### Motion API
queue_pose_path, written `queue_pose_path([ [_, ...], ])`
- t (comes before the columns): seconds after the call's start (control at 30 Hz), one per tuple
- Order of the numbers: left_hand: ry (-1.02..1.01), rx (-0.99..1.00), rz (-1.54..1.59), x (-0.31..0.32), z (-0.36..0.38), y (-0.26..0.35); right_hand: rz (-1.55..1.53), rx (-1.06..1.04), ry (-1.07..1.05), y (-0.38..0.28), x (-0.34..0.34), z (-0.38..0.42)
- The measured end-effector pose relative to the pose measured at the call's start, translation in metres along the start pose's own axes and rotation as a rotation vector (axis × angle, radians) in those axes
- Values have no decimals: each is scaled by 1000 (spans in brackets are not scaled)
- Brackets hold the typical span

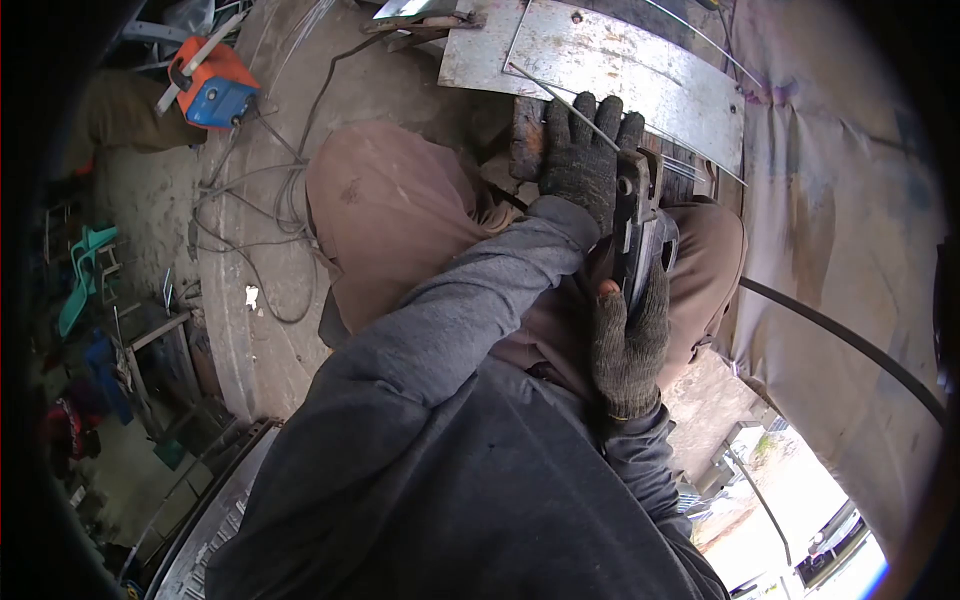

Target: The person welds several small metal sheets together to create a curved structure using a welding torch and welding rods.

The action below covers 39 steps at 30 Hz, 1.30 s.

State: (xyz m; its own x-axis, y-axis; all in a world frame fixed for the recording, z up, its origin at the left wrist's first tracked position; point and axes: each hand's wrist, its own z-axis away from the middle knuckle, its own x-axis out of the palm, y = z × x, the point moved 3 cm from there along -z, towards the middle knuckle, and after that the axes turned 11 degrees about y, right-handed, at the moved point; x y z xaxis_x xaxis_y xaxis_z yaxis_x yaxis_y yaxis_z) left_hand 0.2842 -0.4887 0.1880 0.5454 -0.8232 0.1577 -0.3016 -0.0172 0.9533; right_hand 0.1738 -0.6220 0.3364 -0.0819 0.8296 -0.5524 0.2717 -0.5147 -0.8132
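Observation:
My left hand (582,165), in a dark glove, lies palm down with its fingers stretched out at the near edge of a scratched metal plate (600,48). A thin rod (565,103) slants across the plate and passes over those fingers, its lower end at the jaws of a black clamp-like tool (640,235). My right hand (632,345), in a worn knitted glove with one bare fingertip showing, is closed around the tool's lower part. Rusty wooden-looking block (527,138) sits just left of my left hand. Several thin rods (683,165) lie to its right.
An orange and blue box (215,88) with a pale strap stands at the upper left, near another person's leg (140,112). Loose cables (262,225) coil on the floor. A green object (85,275) is farther left. Grey sheeting (810,230) hangs at right, crossed by a black hose (840,330).

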Motion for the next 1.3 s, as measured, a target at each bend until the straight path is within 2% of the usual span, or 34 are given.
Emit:
queue_pose_path([
  [0.03,-1,0,-1,-2,-1,6,10,24,-18,0,1,0],
  [0.07,-123,156,-648,-2,-1,17,8,25,-18,3,2,-1],
  [0.1,-244,313,-1294,-1,-3,25,41,-116,21,4,3,-1],
  [0.13,-246,314,-1295,-1,-3,27,74,-257,60,2,3,-1],
  [0.17,-247,322,-1312,-1,-4,30,73,-256,61,1,3,0],
  [0.23,-250,338,-1346,0,-5,34,-82,18,-5,5,3,-1],
  [0.43,-291,343,-1323,-1,-3,34,-18,-43,3,2,3,-1],
  [0.5,-267,339,-1404,0,-3,37,-18,-41,6,2,4,-1],
  [0.67,-256,327,-1379,-1,-4,40,-16,-15,0,-1,3,-3],
  [0.83,-272,348,-1357,-2,-4,26,47,-188,18,-3,4,-4],
  [0.93,-292,357,-1410,0,-1,20,46,-187,23,-2,5,-4],
  [0.97,-153,221,-803,1,1,13,46,-186,23,-3,5,-3],
  [1.0,-17,82,-196,-1,3,3,29,-100,11,-2,4,-3],
  [1.03,-17,82,-196,-1,3,3,12,-15,0,0,4,-2],
  [1.23,-31,65,-183,1,3,-1,4,-27,7,2,4,-2],
  [1.3,29,126,-97,0,2,8,18,-36,11,4,4,-1],
])
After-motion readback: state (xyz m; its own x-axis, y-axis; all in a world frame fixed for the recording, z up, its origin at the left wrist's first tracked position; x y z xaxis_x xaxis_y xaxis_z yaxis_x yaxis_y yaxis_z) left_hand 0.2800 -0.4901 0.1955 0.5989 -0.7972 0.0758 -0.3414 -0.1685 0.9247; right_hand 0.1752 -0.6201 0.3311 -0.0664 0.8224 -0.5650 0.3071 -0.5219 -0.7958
